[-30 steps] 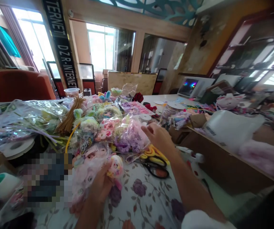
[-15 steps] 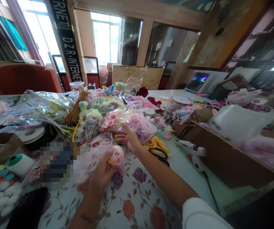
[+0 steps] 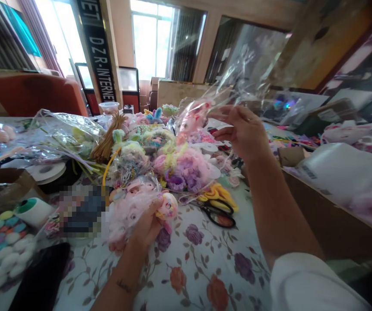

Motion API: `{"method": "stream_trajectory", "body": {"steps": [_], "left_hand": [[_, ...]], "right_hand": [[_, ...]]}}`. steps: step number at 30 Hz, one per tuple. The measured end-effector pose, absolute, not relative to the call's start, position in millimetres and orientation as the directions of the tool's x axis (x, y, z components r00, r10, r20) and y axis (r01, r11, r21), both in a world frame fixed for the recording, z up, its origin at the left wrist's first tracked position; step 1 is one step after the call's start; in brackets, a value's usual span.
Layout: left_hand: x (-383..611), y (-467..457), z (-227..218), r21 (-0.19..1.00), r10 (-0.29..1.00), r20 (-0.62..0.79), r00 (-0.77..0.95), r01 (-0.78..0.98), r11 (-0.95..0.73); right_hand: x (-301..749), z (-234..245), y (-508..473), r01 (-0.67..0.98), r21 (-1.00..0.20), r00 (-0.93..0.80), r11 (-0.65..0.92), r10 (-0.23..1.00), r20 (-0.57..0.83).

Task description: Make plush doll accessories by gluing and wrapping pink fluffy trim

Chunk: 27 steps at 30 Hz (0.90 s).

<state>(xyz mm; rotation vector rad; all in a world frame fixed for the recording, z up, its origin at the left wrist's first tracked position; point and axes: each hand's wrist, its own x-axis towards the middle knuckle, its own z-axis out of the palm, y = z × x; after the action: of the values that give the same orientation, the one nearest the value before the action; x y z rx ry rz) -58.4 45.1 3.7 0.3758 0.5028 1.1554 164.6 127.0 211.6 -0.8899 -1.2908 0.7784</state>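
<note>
My left hand (image 3: pixel 149 222) is closed around a small round pale ornament (image 3: pixel 166 205) with pink and yellow decoration and what looks like a painted eye. Above the pile, my right hand (image 3: pixel 242 129) grips a clear plastic bag (image 3: pixel 194 119) with pink and red pieces inside; its loose film rises up and to the right. Below the bag lies a fluffy pink and purple bundle (image 3: pixel 186 168) of trim. Beside my left hand rests a bag of pale pink pieces (image 3: pixel 130 207). Black-handled scissors (image 3: pixel 220 214) lie by a yellow cloth-like bundle (image 3: pixel 221 194).
At the left are a thread spool (image 3: pixel 33 211), colored pom-poms (image 3: pixel 1 233) and a black flat object (image 3: pixel 39 276). A cardboard box (image 3: pixel 328 211) with a white plastic package (image 3: pixel 351 166) stands on the right. Brown stems (image 3: pixel 109 138) lie across the heap.
My right hand has lifted the clear bag off the heap, up and to the right, uncovering the pink and purple bundle. My left hand still holds the round ornament.
</note>
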Motion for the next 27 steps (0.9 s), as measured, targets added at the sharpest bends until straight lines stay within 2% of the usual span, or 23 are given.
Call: {"method": "stream_trajectory", "body": {"steps": [7,17,24,27], "left_hand": [[-60.9,46.7,-1.0,0.543,0.933,-0.180,0.311,-0.760,0.357],[-64.0,44.6,1.9,0.514,0.927,-0.082,0.367,-0.781,0.355],[-55.1,43.6,7.1,0.503,0.933,-0.214,0.290,-0.786,0.360],[-48.9,42.0,7.3,0.523,0.935,-0.208,0.288,-0.775,0.355]], "right_hand": [[177.0,194.3,135.3,-0.051,-0.905,0.073,0.422,0.906,0.418],[122.4,169.5,170.7,-0.160,-0.940,-0.227,0.301,0.916,0.331],[110.8,134.3,212.5,-0.241,-0.946,-0.166,0.219,0.951,0.262],[107.3,135.4,229.2,-0.271,-0.941,-0.130,0.202,0.961,0.244]]}}
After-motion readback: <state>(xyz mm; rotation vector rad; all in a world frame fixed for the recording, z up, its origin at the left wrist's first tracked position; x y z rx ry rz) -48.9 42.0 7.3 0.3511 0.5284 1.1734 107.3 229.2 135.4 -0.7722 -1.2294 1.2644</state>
